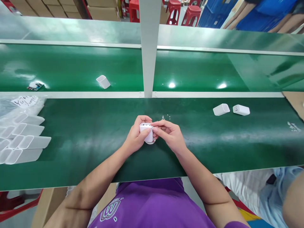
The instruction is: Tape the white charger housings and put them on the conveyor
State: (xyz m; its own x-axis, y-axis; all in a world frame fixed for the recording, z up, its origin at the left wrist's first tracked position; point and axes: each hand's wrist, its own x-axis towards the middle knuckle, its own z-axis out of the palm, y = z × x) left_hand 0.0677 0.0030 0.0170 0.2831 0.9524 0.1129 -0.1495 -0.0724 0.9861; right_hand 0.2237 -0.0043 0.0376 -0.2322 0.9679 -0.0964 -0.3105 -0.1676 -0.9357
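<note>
My left hand (137, 134) is wrapped round a white USB charger (148, 134), its end with small dark ports facing up. My right hand (169, 134) is closed at the charger's right edge, thumb and forefinger pinched together at its upper corner. Whatever sits between those fingertips is too small to make out. Beneath the charger, part of a round white item (150, 142) shows, mostly hidden. Just beyond my hands, several tiny pale pieces (163, 117) lie on the green work surface (99, 123).
Several clear white sleeves (35, 142) are stacked at left beside a plastic bag (23, 103). At right lie an empty casing (221, 109) and another charger (241, 110). A casing (103, 81) and a circuit board (35, 85) sit past the rail. A post (149, 47) stands ahead.
</note>
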